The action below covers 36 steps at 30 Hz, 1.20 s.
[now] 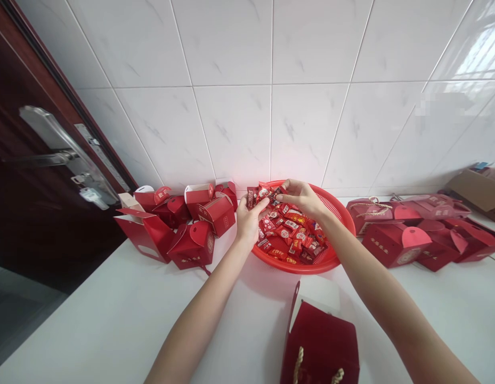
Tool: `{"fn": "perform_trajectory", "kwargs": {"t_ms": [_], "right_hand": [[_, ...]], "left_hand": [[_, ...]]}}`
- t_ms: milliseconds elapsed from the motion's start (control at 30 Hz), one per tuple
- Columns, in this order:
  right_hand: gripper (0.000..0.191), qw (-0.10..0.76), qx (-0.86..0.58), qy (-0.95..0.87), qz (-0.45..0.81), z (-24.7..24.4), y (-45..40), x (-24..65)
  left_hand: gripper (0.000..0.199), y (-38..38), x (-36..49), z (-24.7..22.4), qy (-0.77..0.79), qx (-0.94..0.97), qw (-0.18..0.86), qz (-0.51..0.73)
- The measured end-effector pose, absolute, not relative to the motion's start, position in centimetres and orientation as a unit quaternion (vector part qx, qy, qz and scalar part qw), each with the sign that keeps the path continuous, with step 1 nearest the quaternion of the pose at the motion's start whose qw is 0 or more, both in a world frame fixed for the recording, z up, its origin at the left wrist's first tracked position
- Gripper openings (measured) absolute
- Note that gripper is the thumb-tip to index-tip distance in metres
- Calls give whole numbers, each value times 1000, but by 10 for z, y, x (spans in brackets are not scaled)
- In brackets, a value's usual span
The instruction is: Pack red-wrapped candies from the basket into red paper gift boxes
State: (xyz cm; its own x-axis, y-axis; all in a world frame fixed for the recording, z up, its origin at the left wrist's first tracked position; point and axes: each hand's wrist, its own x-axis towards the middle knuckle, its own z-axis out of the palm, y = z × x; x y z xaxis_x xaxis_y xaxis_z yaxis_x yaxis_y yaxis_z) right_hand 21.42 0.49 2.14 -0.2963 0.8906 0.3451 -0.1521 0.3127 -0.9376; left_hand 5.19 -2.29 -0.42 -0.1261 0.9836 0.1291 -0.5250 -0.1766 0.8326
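Note:
A round red plastic basket (338,213) on the white counter holds several red-wrapped candies (289,230). My left hand (249,218) is at the basket's left rim, holding a few wrapped candies (256,195) fanned between its fingers. My right hand (301,196) reaches over the basket and pinches a candy (276,193) next to those in the left hand. An open dark red gift box with rope handles (319,346) stands on the counter right in front of me, between my forearms.
Assembled red gift boxes (191,226) cluster left of the basket; more red boxes (415,234) lie to the right. A brown cardboard box (477,192) sits far right. A dark door with a metal handle (59,154) is at left. White tiled wall behind.

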Motion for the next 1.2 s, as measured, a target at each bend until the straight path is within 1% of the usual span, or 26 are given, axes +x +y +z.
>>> {"fn": "perform_trajectory", "kwargs": {"t_ms": [133, 333, 600, 767, 967, 1067, 1200], "right_hand": [[41, 498, -277, -635, 522, 22, 3, 214], [40, 497, -253, -635, 534, 21, 4, 215], [35, 493, -265, -652, 512, 23, 0, 217], [41, 459, -285, -659, 523, 27, -4, 220], [33, 437, -293, -660, 536, 34, -12, 221], [32, 437, -301, -653, 541, 37, -23, 226], [33, 427, -282, -666, 544, 47, -48, 242]], "left_hand": [[43, -22, 51, -6, 322, 354, 547, 687], [43, -21, 51, -5, 316, 352, 551, 688], [41, -21, 50, -5, 312, 365, 560, 675], [43, -22, 51, -4, 303, 360, 560, 682], [46, -28, 52, 0, 293, 372, 553, 686], [46, -33, 52, 3, 269, 397, 557, 678], [45, -47, 50, 9, 258, 469, 560, 632]]}}
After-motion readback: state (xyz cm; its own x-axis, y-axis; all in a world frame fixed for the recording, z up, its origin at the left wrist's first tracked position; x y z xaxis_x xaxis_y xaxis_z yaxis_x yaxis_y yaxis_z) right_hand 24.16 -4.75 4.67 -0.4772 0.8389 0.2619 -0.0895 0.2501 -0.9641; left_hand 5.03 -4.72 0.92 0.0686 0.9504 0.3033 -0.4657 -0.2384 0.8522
